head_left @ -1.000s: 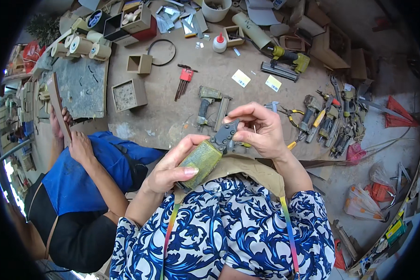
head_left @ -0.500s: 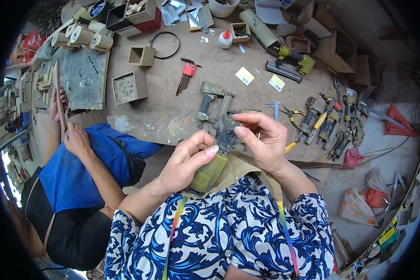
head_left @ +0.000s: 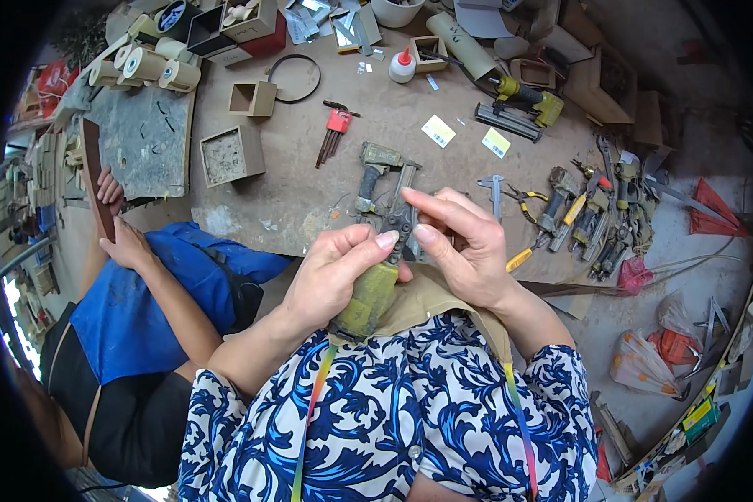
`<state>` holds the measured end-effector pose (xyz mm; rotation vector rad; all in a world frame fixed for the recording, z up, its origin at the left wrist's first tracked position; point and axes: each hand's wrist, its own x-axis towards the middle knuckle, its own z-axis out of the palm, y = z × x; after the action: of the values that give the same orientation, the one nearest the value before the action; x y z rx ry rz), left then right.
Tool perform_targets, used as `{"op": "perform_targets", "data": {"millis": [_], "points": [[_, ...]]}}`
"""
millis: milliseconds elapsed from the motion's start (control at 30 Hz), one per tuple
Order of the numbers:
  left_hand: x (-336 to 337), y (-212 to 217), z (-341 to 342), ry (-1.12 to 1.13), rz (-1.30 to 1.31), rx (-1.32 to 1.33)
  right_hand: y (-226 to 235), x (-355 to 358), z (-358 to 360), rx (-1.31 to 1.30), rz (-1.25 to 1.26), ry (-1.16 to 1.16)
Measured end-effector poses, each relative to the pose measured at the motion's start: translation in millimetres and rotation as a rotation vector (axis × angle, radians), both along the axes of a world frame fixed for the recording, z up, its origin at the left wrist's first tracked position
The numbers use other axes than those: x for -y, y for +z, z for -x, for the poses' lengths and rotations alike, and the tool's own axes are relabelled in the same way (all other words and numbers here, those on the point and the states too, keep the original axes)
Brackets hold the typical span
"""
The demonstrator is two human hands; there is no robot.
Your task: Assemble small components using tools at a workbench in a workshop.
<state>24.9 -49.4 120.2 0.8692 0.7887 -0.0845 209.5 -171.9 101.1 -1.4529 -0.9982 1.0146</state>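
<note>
A worn nail gun (head_left: 368, 299) with a yellow-green housing and a dark bolted end is held in front of my apron. My left hand (head_left: 330, 276) is closed around it, thumb pressed at the dark part. Beside the upper end of that part, my right hand (head_left: 464, 249) has thumb and forefinger apart, the fingertips close to it or touching; I see nothing held there. Just beyond, another nail gun (head_left: 375, 180) lies on the workbench (head_left: 301, 222). My left fingers hide some of the held tool.
To the right lie pliers (head_left: 527, 203), a caliper (head_left: 494, 192) and several more worn tools. A red hex key set (head_left: 337, 123), a glue bottle (head_left: 402, 67) and wooden boxes (head_left: 233, 154) stand farther back. At left, a co-worker in a blue apron (head_left: 151, 309) holds a brown strip (head_left: 94, 176).
My right thumb and forefinger have loosened from the dark end and spread apart. The held nail gun has tilted slightly more upright. The co-worker's strip has turned.
</note>
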Motion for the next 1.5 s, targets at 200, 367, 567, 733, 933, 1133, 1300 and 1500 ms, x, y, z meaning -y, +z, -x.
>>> {"op": "perform_targets", "data": {"millis": [200,367,567,733,933,1133,1300,1500], "points": [[1,-4,0,0.024,0.024,0.026,28,-9,-23,0.32,-0.058,-0.011],[-6,-7,5,0.006,0.018,0.032,27,-6,-50,0.238,0.074,0.062],[-14,-8,5,0.053,0.049,0.006,23,19,-42,-0.064,0.223,0.114],[-12,2,-8,0.165,-0.025,0.057,50,5,-22,0.009,0.18,-0.119],[-1,-1,-3,0.021,-0.301,-0.046,45,-7,-11,0.473,-0.168,-0.124],[18,-15,0,0.151,-0.367,0.014,30,-2,4,0.551,-0.23,-0.142],[15,-15,0,0.078,-0.435,-0.02,26,-7,10,0.607,-0.281,-0.108],[12,-8,-4,0.084,-0.506,-0.001,19,-9,10,0.685,-0.3,-0.112]]}}
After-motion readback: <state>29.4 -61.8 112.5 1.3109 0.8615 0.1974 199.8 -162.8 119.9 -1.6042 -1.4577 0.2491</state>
